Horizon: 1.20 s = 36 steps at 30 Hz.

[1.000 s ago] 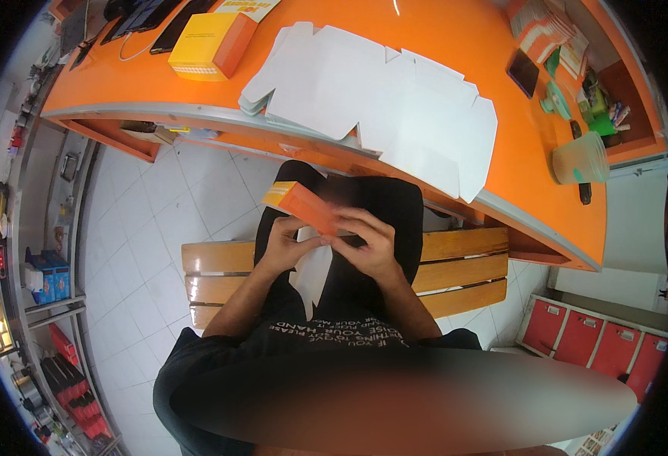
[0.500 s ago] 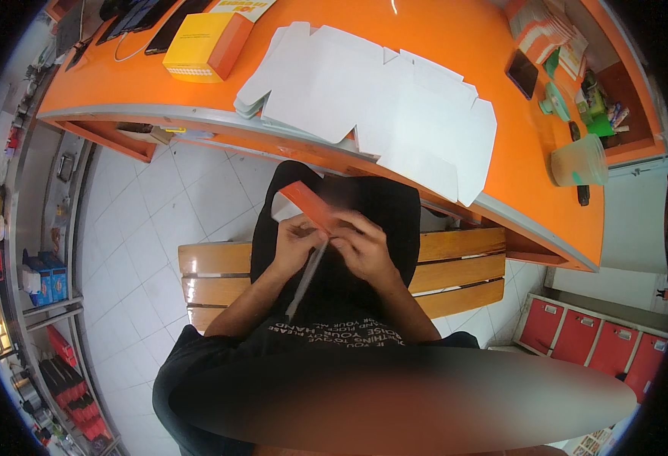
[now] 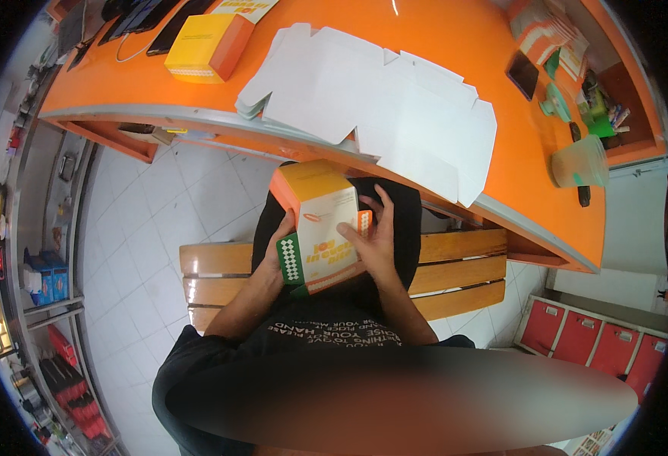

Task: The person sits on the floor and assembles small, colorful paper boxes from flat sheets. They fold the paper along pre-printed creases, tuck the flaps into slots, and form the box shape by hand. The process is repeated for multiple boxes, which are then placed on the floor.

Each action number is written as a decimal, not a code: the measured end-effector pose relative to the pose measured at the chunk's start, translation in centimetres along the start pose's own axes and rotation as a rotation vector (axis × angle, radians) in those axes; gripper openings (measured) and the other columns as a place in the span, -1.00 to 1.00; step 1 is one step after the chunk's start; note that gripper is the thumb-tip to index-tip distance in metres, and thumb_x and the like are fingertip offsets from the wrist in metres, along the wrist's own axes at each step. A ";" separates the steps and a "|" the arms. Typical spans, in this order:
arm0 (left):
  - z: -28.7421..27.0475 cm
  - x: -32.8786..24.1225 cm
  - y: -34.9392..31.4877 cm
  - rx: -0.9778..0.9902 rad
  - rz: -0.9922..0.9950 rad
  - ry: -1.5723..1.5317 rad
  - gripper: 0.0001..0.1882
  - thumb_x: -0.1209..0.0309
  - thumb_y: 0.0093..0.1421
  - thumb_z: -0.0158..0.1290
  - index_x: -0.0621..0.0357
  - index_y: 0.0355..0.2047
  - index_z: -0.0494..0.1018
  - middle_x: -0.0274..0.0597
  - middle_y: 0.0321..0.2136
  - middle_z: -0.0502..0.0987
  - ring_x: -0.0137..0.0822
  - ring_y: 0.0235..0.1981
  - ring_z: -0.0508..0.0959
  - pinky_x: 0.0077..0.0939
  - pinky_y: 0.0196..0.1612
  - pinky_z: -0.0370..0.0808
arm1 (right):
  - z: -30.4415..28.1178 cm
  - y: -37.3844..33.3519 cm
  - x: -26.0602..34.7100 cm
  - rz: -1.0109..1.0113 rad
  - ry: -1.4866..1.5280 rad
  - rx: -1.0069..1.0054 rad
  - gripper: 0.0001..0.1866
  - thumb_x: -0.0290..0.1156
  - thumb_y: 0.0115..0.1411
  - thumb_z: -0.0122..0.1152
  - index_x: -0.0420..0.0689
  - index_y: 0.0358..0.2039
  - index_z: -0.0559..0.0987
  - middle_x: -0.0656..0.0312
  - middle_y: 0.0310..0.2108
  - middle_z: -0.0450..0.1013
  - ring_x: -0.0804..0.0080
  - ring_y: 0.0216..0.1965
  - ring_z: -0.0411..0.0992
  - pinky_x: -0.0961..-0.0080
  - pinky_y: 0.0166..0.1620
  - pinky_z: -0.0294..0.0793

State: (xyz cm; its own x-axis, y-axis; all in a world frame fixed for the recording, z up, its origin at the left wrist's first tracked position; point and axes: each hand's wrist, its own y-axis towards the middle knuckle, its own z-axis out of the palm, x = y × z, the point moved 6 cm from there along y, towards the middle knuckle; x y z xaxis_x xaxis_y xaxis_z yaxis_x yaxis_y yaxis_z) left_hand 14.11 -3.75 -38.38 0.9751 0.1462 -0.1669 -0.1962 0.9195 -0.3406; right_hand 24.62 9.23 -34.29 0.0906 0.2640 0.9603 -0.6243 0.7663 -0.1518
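Observation:
Above my lap is a partly folded cardboard box (image 3: 326, 228), its cream face turned up, with yellow and orange panels and green-and-white diamond-patterned flaps. My left hand (image 3: 276, 242) is closed on its left side, the thumb along the edge and the other fingers mostly hidden behind. On the right side my right hand (image 3: 376, 239) grips it, thumb pressed on the cream face and fingers raised around a small orange side flap. A stack of flat white box blanks (image 3: 372, 106) lies beyond on the orange counter (image 3: 136, 95), overhanging its front edge.
A folded yellow-and-orange box (image 3: 201, 49) stands left of the blanks, near several dark tablets. On the right are a phone (image 3: 522, 74) and a translucent plastic tub (image 3: 579, 161). A wooden slatted bench (image 3: 459, 262) is beneath me; shelves line the left.
The box was a narrow shape seen edge-on with both hands pinching it close together. Now it is turned with its cream face up and opened wider, and my hands have moved apart to its sides.

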 end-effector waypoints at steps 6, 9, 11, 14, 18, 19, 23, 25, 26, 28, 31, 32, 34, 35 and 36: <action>-0.1 0.3 -0.7 0.087 0.159 0.181 -0.32 -0.10 0.37 -0.10 0.09 0.31 0.20 0.01 0.24 0.35 -0.02 0.22 0.41 0.02 0.25 0.36 | -0.3 -0.6 -2.5 -0.178 -0.165 -0.001 -0.51 -0.48 0.20 0.35 -0.30 0.10 0.42 0.04 0.07 0.43 0.33 0.07 0.43 0.37 0.11 0.43; 0.3 -0.1 -1.0 0.047 0.163 0.177 -0.32 -0.11 0.37 -0.13 0.08 0.31 0.22 0.01 0.23 0.37 -0.03 0.20 0.43 0.00 0.25 0.37 | 0.7 -1.0 -3.2 -0.013 0.107 0.111 -0.79 -0.53 0.26 0.26 -0.32 -0.11 0.57 0.13 -0.07 0.55 0.47 -0.05 0.49 0.47 0.04 0.46; 0.4 -0.6 -1.1 -0.023 0.162 0.176 -0.33 -0.10 0.38 -0.13 0.11 0.29 0.24 0.01 0.21 0.39 -0.05 0.19 0.44 -0.02 0.24 0.38 | 0.5 -1.1 -4.0 0.049 0.163 0.211 -0.83 -0.53 0.24 0.30 -0.30 -0.17 0.59 0.17 -0.20 0.60 0.51 -0.16 0.53 0.50 -0.05 0.51; -0.6 -2.5 -0.6 -0.065 0.125 0.203 -0.36 -0.04 0.39 -0.12 0.23 0.24 0.30 -0.01 0.16 0.45 -0.07 0.17 0.46 -0.08 0.25 0.36 | -0.6 -0.5 -2.6 -0.015 0.043 0.146 -0.91 -0.55 0.20 0.35 -0.27 -0.32 0.61 0.24 -0.38 0.60 0.59 -0.34 0.54 0.58 -0.24 0.54; -1.6 -4.0 -0.5 -0.248 0.305 0.647 -0.47 0.13 0.38 -0.03 0.30 0.17 0.36 -0.06 0.12 0.48 -0.18 0.12 0.49 -0.21 0.23 0.35 | -1.6 0.8 -0.7 -0.150 -0.091 -0.017 -0.87 -0.51 0.13 0.43 -0.24 -0.41 0.60 0.24 -0.45 0.59 0.64 -0.43 0.51 0.64 -0.36 0.50; -1.4 -3.1 -0.6 -0.228 0.296 0.754 -0.52 0.21 0.36 0.02 0.30 0.16 0.37 -0.06 0.09 0.50 -0.20 0.12 0.49 -0.21 0.22 0.37 | -1.4 0.9 -1.4 -0.127 -0.092 -0.001 -0.86 -0.51 0.13 0.43 -0.23 -0.41 0.60 0.25 -0.45 0.59 0.64 -0.43 0.51 0.64 -0.36 0.50; -1.6 -0.4 -1.0 -0.227 0.163 0.716 -0.52 0.52 0.27 0.13 0.32 0.18 0.32 -0.10 0.10 0.48 -0.28 0.15 0.45 -0.26 0.20 0.41 | 0.5 0.7 -3.3 -0.035 -0.162 0.240 -0.81 -0.47 0.12 0.45 -0.19 -0.31 0.59 0.34 -0.44 0.55 0.68 -0.42 0.49 0.63 -0.36 0.47; -1.6 0.1 -1.1 -0.298 0.271 0.560 -0.53 0.49 0.31 0.09 0.32 0.20 0.29 -0.13 0.13 0.45 -0.28 0.14 0.47 -0.29 0.20 0.41 | 0.7 0.4 -0.3 -0.318 -0.449 0.038 -0.57 -0.42 0.04 0.52 -0.20 -0.10 0.54 0.30 -0.47 0.51 0.59 -0.45 0.49 0.60 -0.35 0.46; -1.6 -0.5 -0.6 -0.291 0.337 0.535 -0.53 0.46 0.36 0.03 0.29 0.23 0.23 -0.11 0.15 0.42 -0.21 0.18 0.44 -0.22 0.25 0.38 | 1.2 0.0 2.8 -0.544 -0.705 -0.082 -0.50 -0.42 0.01 0.54 -0.22 -0.06 0.52 0.26 -0.46 0.51 0.54 -0.43 0.51 0.58 -0.32 0.48; -1.2 -1.4 -0.4 -0.354 0.384 0.371 -0.53 0.41 0.38 0.01 0.27 0.24 0.22 -0.08 0.17 0.40 -0.17 0.20 0.42 -0.18 0.27 0.35 | 0.8 -0.8 3.0 -0.614 -0.927 -0.055 -0.24 -0.23 -0.05 0.58 -0.10 0.16 0.45 0.11 -0.27 0.50 0.24 -0.31 0.52 0.30 -0.22 0.50; -0.3 -2.5 0.2 -0.308 0.418 0.283 -0.51 0.32 0.42 -0.04 0.24 0.27 0.18 -0.06 0.21 0.36 -0.12 0.23 0.39 -0.10 0.30 0.30 | 2.1 -2.0 1.7 0.183 -0.729 0.498 -0.17 -0.19 -0.03 0.55 0.02 0.27 0.39 0.06 -0.16 0.54 0.20 -0.23 0.55 0.26 -0.15 0.52; -0.1 -2.6 0.3 -0.277 0.388 0.246 -0.51 0.31 0.42 -0.05 0.24 0.27 0.17 -0.06 0.21 0.36 -0.13 0.23 0.39 -0.09 0.29 0.31 | 2.2 -2.0 1.9 -0.055 -0.786 0.488 -0.21 -0.20 -0.02 0.54 0.06 0.25 0.42 0.06 -0.19 0.58 0.23 -0.29 0.57 0.32 -0.19 0.54; 0.5 -2.5 0.3 -0.186 0.310 0.215 -0.51 0.33 0.41 -0.03 0.24 0.26 0.18 -0.07 0.20 0.37 -0.15 0.22 0.40 -0.08 0.28 0.33 | 2.0 -2.3 2.3 -0.437 -0.882 0.376 -0.29 -0.22 -0.01 0.53 0.07 0.20 0.50 0.07 -0.25 0.63 0.27 -0.37 0.61 0.40 -0.25 0.57; 0.9 -2.3 0.3 -0.125 0.262 0.219 -0.51 0.35 0.40 -0.02 0.24 0.26 0.19 -0.07 0.20 0.37 -0.16 0.22 0.41 -0.09 0.27 0.35 | 1.7 -2.4 2.7 -0.579 -0.905 0.304 -0.33 -0.24 -0.01 0.54 0.03 0.15 0.55 0.09 -0.28 0.64 0.28 -0.40 0.61 0.41 -0.26 0.57; 1.3 -2.1 0.3 -0.065 0.214 0.223 -0.51 0.37 0.39 0.00 0.25 0.26 0.19 -0.07 0.19 0.38 -0.17 0.21 0.41 -0.10 0.26 0.36 | 1.1 -2.2 2.9 -0.635 -0.890 0.242 -0.38 -0.27 -0.01 0.54 0.01 0.11 0.58 0.11 -0.31 0.64 0.30 -0.42 0.61 0.41 -0.27 0.57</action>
State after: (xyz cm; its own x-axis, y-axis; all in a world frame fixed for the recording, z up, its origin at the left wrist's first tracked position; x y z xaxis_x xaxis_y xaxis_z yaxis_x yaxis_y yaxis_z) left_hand 12.15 -3.34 -36.95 0.8656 0.2433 -0.4376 -0.4075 0.8501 -0.3335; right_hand 25.42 7.67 -30.96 -0.0805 -0.7219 0.6873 -0.8054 0.4533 0.3818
